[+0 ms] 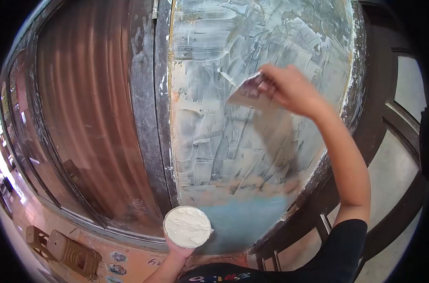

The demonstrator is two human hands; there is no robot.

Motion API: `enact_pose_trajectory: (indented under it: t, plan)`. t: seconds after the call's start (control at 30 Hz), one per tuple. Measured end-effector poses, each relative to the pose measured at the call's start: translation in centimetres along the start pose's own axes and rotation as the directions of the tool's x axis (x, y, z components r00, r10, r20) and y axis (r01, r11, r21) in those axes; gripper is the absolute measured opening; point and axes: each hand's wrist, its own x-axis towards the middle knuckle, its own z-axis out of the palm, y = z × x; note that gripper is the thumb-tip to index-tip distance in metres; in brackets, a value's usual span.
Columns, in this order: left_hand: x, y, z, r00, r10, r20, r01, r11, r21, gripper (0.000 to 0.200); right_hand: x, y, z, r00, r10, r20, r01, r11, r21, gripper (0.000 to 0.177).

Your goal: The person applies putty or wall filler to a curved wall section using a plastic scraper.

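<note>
Your right hand (292, 89) grips a scraper (245, 93) at the wall (207, 129); your left hand (179, 249), below, holds a tub (186, 246) of white paste (188, 226); press lightly, evenly

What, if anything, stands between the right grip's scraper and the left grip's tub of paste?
Nothing visible: from the right grip's scraper down to the left grip's tub of white paste, the way looks open.

My right hand (290, 89) is blurred, and its fingers partly cover the scraper (246, 92). The container (187, 227) hides most of my left hand (180, 249). The lettering on my shirt (219, 277) is cut off by the lower edge.
</note>
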Motion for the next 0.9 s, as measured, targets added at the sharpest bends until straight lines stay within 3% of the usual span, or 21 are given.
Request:
enact_pose_trajectory:
  t: [0.03, 0.07, 0.1, 0.17, 0.23, 0.33, 0.43, 0.57, 0.6, 0.63, 0.7, 0.83, 0.9]
  plan:
    - [-0.1, -0.1, 0.1, 1.0, -0.014, -0.013, 0.014, 0.999, -0.044, 0.068, 0.0, 0.1, 1.7, 0.99, -0.126, 0.065, 0.132, 0.987, -0.095, 0.024]
    - [0.2, -0.1, -0.6, 1.0, -0.005, 0.004, 0.005, 0.999, 0.05, 0.077, -0.1, 0.4, 2.7, 0.961, -0.241, 0.14, 0.263, 0.948, -0.178, 0.022]
    - [0.2, -0.3, -0.5, 1.0, -0.008, 0.005, 0.008, 0.999, 0.05, 0.077, 0.6, 0.5, 2.6, 0.961, -0.238, 0.14, 0.261, 0.949, -0.179, 0.022]
    - [0.3, -0.5, 0.1, 0.999, -0.034, -0.03, 0.032, 0.999, -0.036, 0.069, 3.4, 1.4, 1.4, 0.978, -0.21, -0.007, 0.198, 0.934, -0.298, 0.023]
    - [0.4, -0.8, -0.5, 0.999, -0.007, -0.031, 0.007, 1.0, 0.025, 0.068, 5.4, 1.8, -1.1, 0.962, -0.223, -0.154, 0.161, 0.928, -0.336, 0.032]
    - [0.6, -1.1, -1.2, 0.999, 0.012, -0.043, -0.009, 0.998, 0.068, 0.069, 6.6, 1.3, -3.7, 0.958, -0.167, -0.231, 0.091, 0.947, -0.309, 0.031]
    - [0.5, -1.1, -1.5, 0.999, 0.025, -0.041, -0.021, 0.995, 0.097, 0.069, 5.3, -0.5, -3.2, 0.967, -0.144, -0.211, 0.098, 0.972, -0.215, 0.032]
    - [0.5, -1.2, -1.7, 0.997, 0.023, -0.071, -0.015, 0.993, 0.116, 0.069, 3.4, -2.3, 1.7, 0.964, -0.22, 0.15, 0.242, 0.958, -0.153, 0.027]
    - [0.3, -1.2, -1.6, 0.997, 0.019, -0.077, -0.01, 0.994, 0.108, 0.068, 3.2, -1.3, 3.3, 0.944, -0.327, 0.045, 0.33, 0.931, -0.154, 0.022]
    - [0.4, -1.1, -1.8, 0.997, 0.019, -0.074, -0.011, 0.994, 0.113, 0.068, 3.6, -1.2, 2.9, 0.945, -0.325, 0.04, 0.328, 0.932, -0.155, 0.022]
    - [0.6, -1.1, -2.2, 0.996, 0.027, -0.084, -0.015, 0.99, 0.138, 0.068, 5.3, -0.7, 1.2, 0.984, -0.122, 0.129, 0.159, 0.929, -0.334, 0.021]
    - [0.4, -1.2, -2.3, 0.996, 0.033, -0.083, -0.021, 0.99, 0.14, 0.069, 8.1, 4.8, -3.4, 0.932, -0.179, -0.314, 0.023, 0.896, -0.443, 0.028]
    - [0.4, -1.1, -2.2, 0.995, 0.044, -0.086, -0.03, 0.988, 0.154, 0.07, 8.1, 6.2, -6.1, 0.933, -0.119, -0.34, -0.04, 0.904, -0.425, 0.032]
